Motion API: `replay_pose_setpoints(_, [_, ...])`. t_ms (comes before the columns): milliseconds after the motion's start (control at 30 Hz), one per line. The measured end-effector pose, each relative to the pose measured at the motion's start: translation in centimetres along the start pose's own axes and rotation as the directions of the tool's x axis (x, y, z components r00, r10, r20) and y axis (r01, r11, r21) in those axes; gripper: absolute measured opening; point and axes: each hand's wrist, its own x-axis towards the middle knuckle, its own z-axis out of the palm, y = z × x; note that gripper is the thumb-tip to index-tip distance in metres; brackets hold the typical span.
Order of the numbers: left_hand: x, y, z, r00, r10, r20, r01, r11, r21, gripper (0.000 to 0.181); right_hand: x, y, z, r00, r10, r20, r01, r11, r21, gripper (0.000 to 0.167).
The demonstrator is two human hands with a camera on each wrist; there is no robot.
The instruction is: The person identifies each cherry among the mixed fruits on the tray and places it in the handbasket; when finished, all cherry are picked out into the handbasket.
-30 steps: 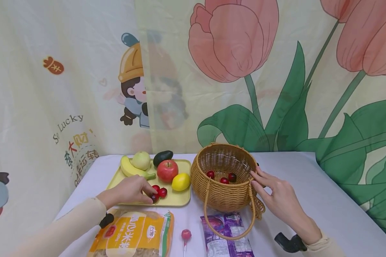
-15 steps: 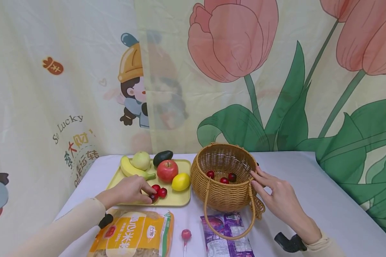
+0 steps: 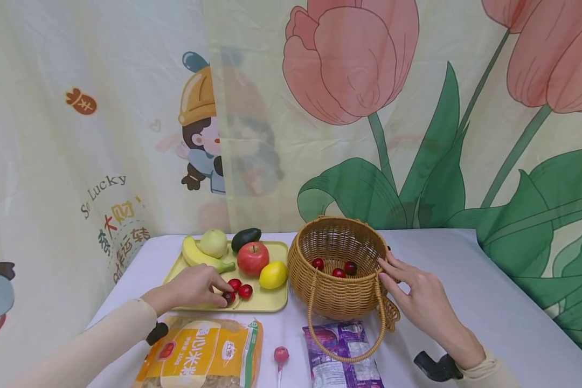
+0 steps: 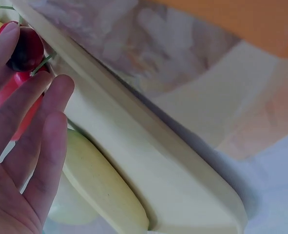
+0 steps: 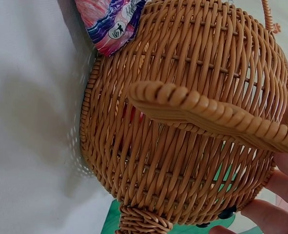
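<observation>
In the head view my left hand (image 3: 194,286) is over the front of the yellow tray (image 3: 275,305), its thumb and fingertips pinching a dark red cherry (image 3: 229,298). The left wrist view shows that cherry (image 4: 28,49) with a green stem by the fingertips. Two redder cherries (image 3: 245,291) lie beside it. My right hand (image 3: 419,293) touches the right rim of the wicker basket (image 3: 337,299) with extended fingers. Three cherries (image 3: 338,273) are visible inside the basket. In the right wrist view, fingertips (image 5: 268,214) rest along the basket's rim.
The tray also holds a banana (image 3: 201,254), a pale green round fruit (image 3: 213,243), an avocado (image 3: 246,239), an apple (image 3: 253,258) and a lemon (image 3: 273,275). In front lie an orange-yellow food bag (image 3: 203,350), a lollipop (image 3: 281,354) and a purple packet (image 3: 341,355) under the basket handle (image 3: 349,360).
My left hand has shifted slightly left with the dark cherry, which now sits a little apart from the other two. The right hand and basket have stayed still.
</observation>
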Motion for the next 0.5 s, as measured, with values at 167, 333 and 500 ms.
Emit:
replay_pose_setpoints(167, [-0.45,0.08,-0.26,1.0,-0.01,-0.004,0.01,1.0,-0.01,0.028,0.02,-0.01,0.06,1.0,0.009,0.01,-0.009,1.0,-0.002,0.036])
replay_pose_setpoints(333, [-0.84,-0.18,-0.56,1.0,-0.012,-0.018,0.012,1.0,0.014,0.027,0.04,-0.01,0.09,1.0,0.015,0.016,-0.015,1.0,-0.002,0.037])
replay_pose_setpoints(500, [-0.93,-0.47,-1.0,1.0,-0.011,-0.015,0.012,1.0,0.027,0.025,0.0,0.01,0.05,1.0,0.014,0.012,-0.014,1.0,-0.002,0.037])
